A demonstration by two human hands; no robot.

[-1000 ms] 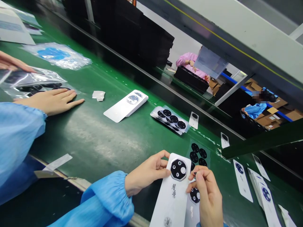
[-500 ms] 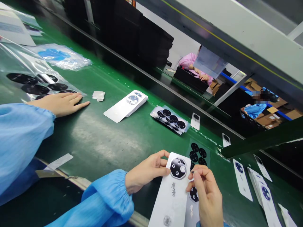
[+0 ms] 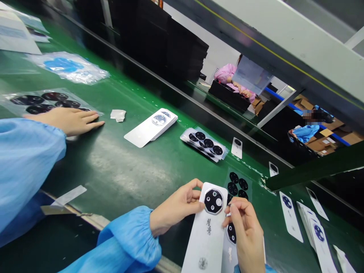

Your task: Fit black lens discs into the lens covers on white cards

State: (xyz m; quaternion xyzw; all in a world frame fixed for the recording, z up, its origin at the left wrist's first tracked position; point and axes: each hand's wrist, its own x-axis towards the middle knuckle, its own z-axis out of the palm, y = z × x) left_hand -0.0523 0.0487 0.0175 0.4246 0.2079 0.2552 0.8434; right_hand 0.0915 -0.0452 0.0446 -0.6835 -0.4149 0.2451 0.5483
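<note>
My left hand [image 3: 179, 204] grips the left edge of a white phone back cover [image 3: 203, 237], thumb on its face beside the black octagonal camera plate [image 3: 213, 201]. The cover is tilted up toward me, with dark lettering and a round mark below the plate. At its right edge, my right hand [image 3: 246, 229] pinches a tiny dark piece [image 3: 229, 205], too small to name. Behind that hand lies another back cover [image 3: 229, 252], partly hidden. Just beyond is a sheet of black octagonal stickers [image 3: 238, 184].
A co-worker's hand [image 3: 68, 119] rests on a sticker sheet [image 3: 54, 99] at left. Across the green bench lie a cover stack [image 3: 142, 134], a sticker bundle [image 3: 203, 143], a paper scrap [image 3: 118, 115] and more covers [image 3: 320, 242]. A green post [image 3: 313, 167] slants in at right.
At left, the clear film above the co-worker's sheet has gone from view, and that hand shifted slightly. Small covers on the far strip slid a little right. My hands barely moved.
</note>
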